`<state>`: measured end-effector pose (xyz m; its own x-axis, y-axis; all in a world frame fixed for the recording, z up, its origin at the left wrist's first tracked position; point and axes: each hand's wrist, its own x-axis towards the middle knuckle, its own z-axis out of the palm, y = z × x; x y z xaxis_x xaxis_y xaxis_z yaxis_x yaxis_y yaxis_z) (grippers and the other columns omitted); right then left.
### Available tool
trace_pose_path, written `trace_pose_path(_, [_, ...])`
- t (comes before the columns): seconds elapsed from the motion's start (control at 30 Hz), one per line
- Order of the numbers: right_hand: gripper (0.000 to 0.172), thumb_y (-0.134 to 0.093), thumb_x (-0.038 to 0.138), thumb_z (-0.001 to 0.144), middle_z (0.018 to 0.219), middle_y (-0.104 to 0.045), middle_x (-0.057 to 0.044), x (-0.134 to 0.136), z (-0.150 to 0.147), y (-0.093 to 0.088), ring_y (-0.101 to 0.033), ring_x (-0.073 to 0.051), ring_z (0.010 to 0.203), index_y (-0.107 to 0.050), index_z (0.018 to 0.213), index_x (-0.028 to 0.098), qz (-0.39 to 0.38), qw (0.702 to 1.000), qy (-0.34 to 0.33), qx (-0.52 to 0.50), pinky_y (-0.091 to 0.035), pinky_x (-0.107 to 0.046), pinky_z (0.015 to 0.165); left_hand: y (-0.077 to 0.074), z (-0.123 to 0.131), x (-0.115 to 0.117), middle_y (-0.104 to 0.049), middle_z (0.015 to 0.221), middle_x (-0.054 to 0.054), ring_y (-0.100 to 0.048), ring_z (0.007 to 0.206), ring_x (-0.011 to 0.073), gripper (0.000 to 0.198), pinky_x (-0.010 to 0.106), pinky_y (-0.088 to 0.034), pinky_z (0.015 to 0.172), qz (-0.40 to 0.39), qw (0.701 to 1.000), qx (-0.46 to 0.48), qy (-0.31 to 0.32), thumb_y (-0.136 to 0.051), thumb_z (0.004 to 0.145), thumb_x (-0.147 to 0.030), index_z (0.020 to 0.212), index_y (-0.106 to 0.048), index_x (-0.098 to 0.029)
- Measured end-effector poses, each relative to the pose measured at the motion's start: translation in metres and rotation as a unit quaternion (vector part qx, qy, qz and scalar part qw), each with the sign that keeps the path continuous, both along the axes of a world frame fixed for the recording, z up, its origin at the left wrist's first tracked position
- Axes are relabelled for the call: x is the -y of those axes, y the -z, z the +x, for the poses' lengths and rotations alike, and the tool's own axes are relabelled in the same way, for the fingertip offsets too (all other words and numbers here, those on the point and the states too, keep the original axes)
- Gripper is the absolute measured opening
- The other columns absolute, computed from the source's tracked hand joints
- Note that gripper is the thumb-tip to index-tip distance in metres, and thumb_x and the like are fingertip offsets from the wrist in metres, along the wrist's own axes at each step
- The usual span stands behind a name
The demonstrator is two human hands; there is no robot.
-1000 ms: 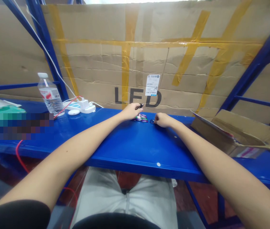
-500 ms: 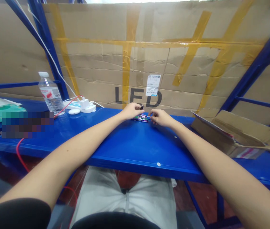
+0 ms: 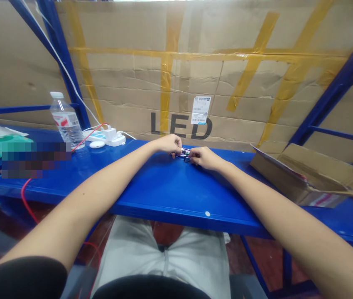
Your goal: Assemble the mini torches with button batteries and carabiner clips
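Over on the left, a water bottle [image 3: 66, 122] stands capped with clear liquid inside, a white power strip [image 3: 109, 137] just beside it. At the middle of the blue shelf [image 3: 170, 195], I see my left hand [image 3: 170, 145] pinched narrowly on a small bundle of coloured clips [image 3: 185, 153], and my right hand [image 3: 204, 157] closed on its other end, fingers curled tight. I judge the bundle is being worked apart or joined; the next move calls for steady fingertip control. Rightward, an open cardboard box [image 3: 304, 174] lies tilted; its contents are hidden.
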<state>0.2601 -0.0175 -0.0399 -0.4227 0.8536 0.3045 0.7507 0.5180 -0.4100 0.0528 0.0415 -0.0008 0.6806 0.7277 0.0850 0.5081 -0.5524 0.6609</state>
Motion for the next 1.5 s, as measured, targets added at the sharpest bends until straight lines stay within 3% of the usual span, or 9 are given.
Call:
trace_pose_path(0.13, [0.017, -0.053, 0.008, 0.079, 0.078, -0.072, -0.003, -0.008, 0.004, 0.007, -0.062, -0.016, 0.071, -0.068, 0.082, 0.016, 0.03, 0.999, -0.019, 0.005, -0.042, -0.024, 0.067, 0.002, -0.003, -0.002, -0.071, 0.073, 0.004, -0.065, 0.058, 0.0142, 0.025, 0.023, -0.044, 0.054, -0.017, 0.999, -0.048, 0.01, -0.067, 0.067, -0.013, 0.092, -0.065, -0.015])
trace_pose_path(0.6, [0.023, -0.052, 0.009, 0.086, 0.093, -0.077, -0.008, -0.004, -0.003, 0.007, -0.066, -0.02, 0.079, -0.074, 0.092, 0.015, 0.073, 0.995, -0.044, 0.043, -0.045, -0.027, 0.074, 0.005, -0.003, -0.004, -0.07, 0.073, 0.004, -0.06, 0.055, 0.0118, 0.02, 0.024, -0.044, 0.053, -0.01, 0.998, -0.057, 0.038, -0.065, 0.07, -0.022, 0.087, -0.072, -0.014])
trace_pose_path(1.03, [0.022, -0.053, 0.009, 0.087, 0.094, -0.077, -0.01, 0.001, -0.009, 0.003, -0.068, -0.022, 0.084, -0.074, 0.09, 0.014, 0.079, 0.993, -0.015, 0.08, -0.044, -0.027, 0.073, 0.008, -0.005, -0.012, -0.072, 0.077, 0.004, -0.059, 0.06, 0.0107, 0.027, 0.023, -0.046, 0.058, 0.0, 0.996, -0.001, 0.089, -0.068, 0.068, -0.019, 0.094, -0.076, -0.014])
trace_pose_path(1.3, [0.024, -0.051, 0.006, 0.086, 0.095, -0.077, -0.01, 0.004, -0.011, 0.0, -0.068, -0.021, 0.085, -0.073, 0.09, 0.014, 0.076, 0.992, -0.006, 0.098, -0.043, -0.025, 0.072, 0.002, -0.004, -0.007, -0.073, 0.077, 0.004, -0.057, 0.057, 0.0094, 0.031, 0.023, -0.044, 0.058, 0.074, 0.993, -0.037, 0.089, -0.062, 0.07, -0.014, 0.096, -0.079, -0.014])
trace_pose_path(1.5, [0.026, -0.049, 0.002, 0.082, 0.091, -0.075, -0.011, 0.007, -0.013, -0.001, -0.066, -0.021, 0.082, -0.07, 0.088, 0.015, 0.087, 0.987, 0.004, 0.135, -0.039, -0.026, 0.068, 0.003, -0.001, -0.003, -0.076, 0.082, 0.003, -0.063, 0.067, 0.0132, 0.029, 0.024, -0.044, 0.063, 0.117, 0.989, -0.032, 0.085, -0.064, 0.067, -0.013, 0.091, -0.08, -0.017])
